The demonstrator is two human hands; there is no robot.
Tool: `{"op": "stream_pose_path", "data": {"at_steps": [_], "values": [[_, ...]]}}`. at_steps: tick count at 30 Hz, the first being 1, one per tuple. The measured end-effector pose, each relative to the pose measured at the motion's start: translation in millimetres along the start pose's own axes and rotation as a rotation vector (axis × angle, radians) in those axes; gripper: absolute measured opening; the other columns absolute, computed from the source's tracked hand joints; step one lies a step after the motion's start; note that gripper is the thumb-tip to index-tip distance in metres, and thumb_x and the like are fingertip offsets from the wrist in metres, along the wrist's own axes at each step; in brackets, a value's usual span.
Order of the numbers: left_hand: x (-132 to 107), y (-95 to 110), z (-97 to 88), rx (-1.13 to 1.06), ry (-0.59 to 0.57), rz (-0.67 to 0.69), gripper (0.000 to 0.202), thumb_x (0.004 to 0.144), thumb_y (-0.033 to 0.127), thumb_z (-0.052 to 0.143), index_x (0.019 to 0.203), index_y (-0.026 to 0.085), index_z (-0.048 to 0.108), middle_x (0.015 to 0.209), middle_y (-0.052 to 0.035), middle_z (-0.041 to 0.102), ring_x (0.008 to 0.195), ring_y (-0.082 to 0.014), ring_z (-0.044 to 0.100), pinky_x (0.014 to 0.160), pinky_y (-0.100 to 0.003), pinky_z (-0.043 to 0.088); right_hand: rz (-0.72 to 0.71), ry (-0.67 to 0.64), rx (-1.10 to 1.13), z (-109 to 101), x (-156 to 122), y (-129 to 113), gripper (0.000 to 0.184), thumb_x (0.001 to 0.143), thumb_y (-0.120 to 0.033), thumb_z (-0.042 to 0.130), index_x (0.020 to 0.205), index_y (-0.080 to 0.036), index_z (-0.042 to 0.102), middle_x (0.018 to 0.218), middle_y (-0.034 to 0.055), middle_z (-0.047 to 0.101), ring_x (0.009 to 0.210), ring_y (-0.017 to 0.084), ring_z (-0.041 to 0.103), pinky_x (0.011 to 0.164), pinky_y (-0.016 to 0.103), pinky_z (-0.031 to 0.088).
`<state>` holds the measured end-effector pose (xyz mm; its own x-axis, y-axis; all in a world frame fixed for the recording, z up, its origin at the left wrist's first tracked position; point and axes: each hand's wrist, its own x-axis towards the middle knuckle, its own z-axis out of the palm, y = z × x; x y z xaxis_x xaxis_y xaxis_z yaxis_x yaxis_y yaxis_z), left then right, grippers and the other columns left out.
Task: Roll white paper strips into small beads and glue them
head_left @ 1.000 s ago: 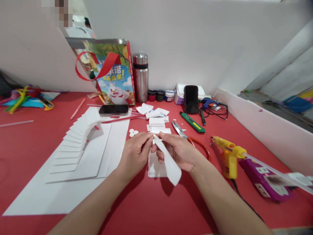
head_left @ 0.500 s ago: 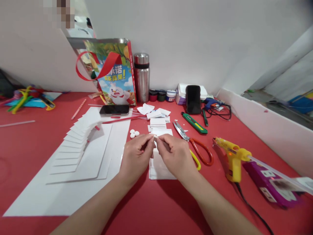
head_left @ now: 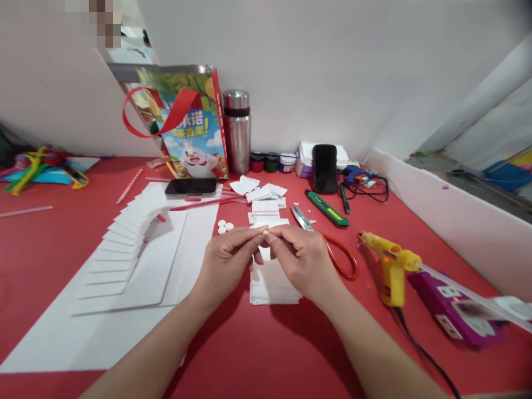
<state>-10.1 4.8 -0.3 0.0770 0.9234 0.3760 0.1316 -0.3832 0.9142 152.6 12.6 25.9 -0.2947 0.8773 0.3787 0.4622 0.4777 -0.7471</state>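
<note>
My left hand (head_left: pixel 228 260) and my right hand (head_left: pixel 306 263) meet fingertip to fingertip over the middle of the table. Both are closed in a pinch on a tiny white piece (head_left: pixel 265 233), mostly covered by the fingers; its material is too small to tell. Below them lies a stack of white paper pieces (head_left: pixel 274 288). Several small white round discs (head_left: pixel 225 226) sit just beyond my left hand. Scissors (head_left: pixel 341 260) with orange-red and silver parts lie beyond my right hand, partly hidden by it.
Left is a curved stepped white paper model (head_left: pixel 120 249) on a white sheet (head_left: pixel 50 338). Behind stand a phone (head_left: pixel 191 187), a gift bag (head_left: pixel 187 133) and a steel flask (head_left: pixel 238 133). To the right are a green cutter (head_left: pixel 327 208) and a yellow glue gun (head_left: pixel 390 266) with its cord.
The view has shifted slightly, so the table things appear a little further left. Both hands stay together, their fingers repositioned around the tiny white piece.
</note>
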Motion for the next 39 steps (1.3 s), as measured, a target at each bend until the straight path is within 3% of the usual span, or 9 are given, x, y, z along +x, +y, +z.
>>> {"op": "stream_pose_path", "data": {"at_steps": [3,6,11,15,23,27,31,35,39], "values": [[3.7,-1.4,-4.3,-0.062,-0.022,-0.043,0.019,0.090,0.016,0.065,0.101,0.022,0.080,0.072,-0.0004,0.067,0.054,-0.0085,0.057,0.054,-0.022,0.048,-0.083,-0.031,-0.061,-1.0,0.5,3.1,0.021,0.096,-0.020,0.053,0.084,-0.015,0.070,0.069,0.0018,0.065,0.064,0.013,0.058,0.064,0.025,0.040],[3.1,-2.6,-5.9,0.068,-0.013,0.095,0.022,0.091,0.014,0.064,0.103,0.022,0.079,0.076,-0.0016,0.068,0.064,-0.0104,0.059,0.062,-0.024,0.048,-0.026,-0.053,-0.020,0.5,0.9,2.6,0.025,0.097,-0.026,0.054,0.080,-0.016,0.069,0.066,0.0025,0.065,0.061,0.013,0.059,0.062,0.026,0.041],[0.1,-1.4,-3.9,0.189,0.054,0.121,0.020,0.092,0.015,0.062,0.103,0.021,0.078,0.085,-0.0036,0.071,0.079,-0.0142,0.062,0.074,-0.027,0.048,0.561,-0.189,0.647,0.1,7.3,1.7,0.043,0.097,-0.049,0.050,0.078,-0.015,0.069,0.059,0.0034,0.065,0.047,0.013,0.059,0.051,0.026,0.047],[0.5,-1.7,-3.2,0.145,0.063,0.044,0.016,0.092,0.018,0.063,0.098,0.019,0.078,0.083,-0.0033,0.071,0.077,-0.0145,0.063,0.074,-0.028,0.048,0.713,-0.269,0.948,-1.7,10.8,7.7,0.042,0.092,-0.049,0.058,0.079,-0.012,0.070,0.057,0.0038,0.063,0.046,0.012,0.057,0.047,0.022,0.045],[1.7,-0.8,-3.5,0.117,0.060,0.005,0.018,0.091,0.018,0.064,0.101,0.020,0.079,0.078,-0.0028,0.071,0.069,-0.0134,0.061,0.065,-0.026,0.048,0.672,-0.299,0.929,0.4,8.8,7.5,0.039,0.080,-0.049,0.075,0.069,-0.015,0.061,0.061,-0.0054,0.047,0.048,0.005,0.035,0.047,0.020,0.039],[1.3,0.4,-2.1,0.099,0.079,-0.052,0.017,0.091,0.021,0.064,0.100,0.020,0.079,0.075,-0.0026,0.070,0.066,-0.0133,0.060,0.063,-0.026,0.048,0.499,-0.264,0.647,0.6,9.4,7.2,0.039,0.088,-0.047,0.065,0.066,-0.016,0.059,0.060,-0.0051,0.043,0.052,0.008,0.042,0.051,0.023,0.041],[0.3,3.3,1.2,0.104,0.110,-0.071,0.016,0.091,0.020,0.064,0.097,0.019,0.079,0.073,-0.0022,0.069,0.064,-0.0128,0.061,0.061,-0.025,0.048,0.350,-0.116,0.257,3.9,6.8,5.6,0.029,0.092,-0.037,0.061,0.071,-0.017,0.064,0.053,-0.0054,0.049,0.048,0.009,0.046,0.051,0.023,0.037],[-1.7,3.7,4.0,0.218,0.137,0.066,0.016,0.091,0.016,0.063,0.096,0.018,0.078,0.073,-0.0026,0.070,0.068,-0.0142,0.063,0.065,-0.027,0.051,0.283,0.015,0.118,9.2,1.4,0.6,0.021,0.090,-0.031,0.061,0.075,-0.017,0.068,0.050,-0.0051,0.051,0.046,0.009,0.044,0.049,0.023,0.034],[-5.0,-2.0,4.3,0.398,0.166,0.296,0.023,0.091,0.010,0.061,0.108,0.016,0.075,0.092,-0.0083,0.074,0.082,-0.0167,0.067,0.077,-0.030,0.054,0.241,0.051,0.176,12.4,-2.2,-3.4,0.025,0.091,-0.031,0.059,0.071,-0.018,0.065,0.058,-0.0023,0.058,0.050,0.010,0.050,0.051,0.023,0.037]]}}
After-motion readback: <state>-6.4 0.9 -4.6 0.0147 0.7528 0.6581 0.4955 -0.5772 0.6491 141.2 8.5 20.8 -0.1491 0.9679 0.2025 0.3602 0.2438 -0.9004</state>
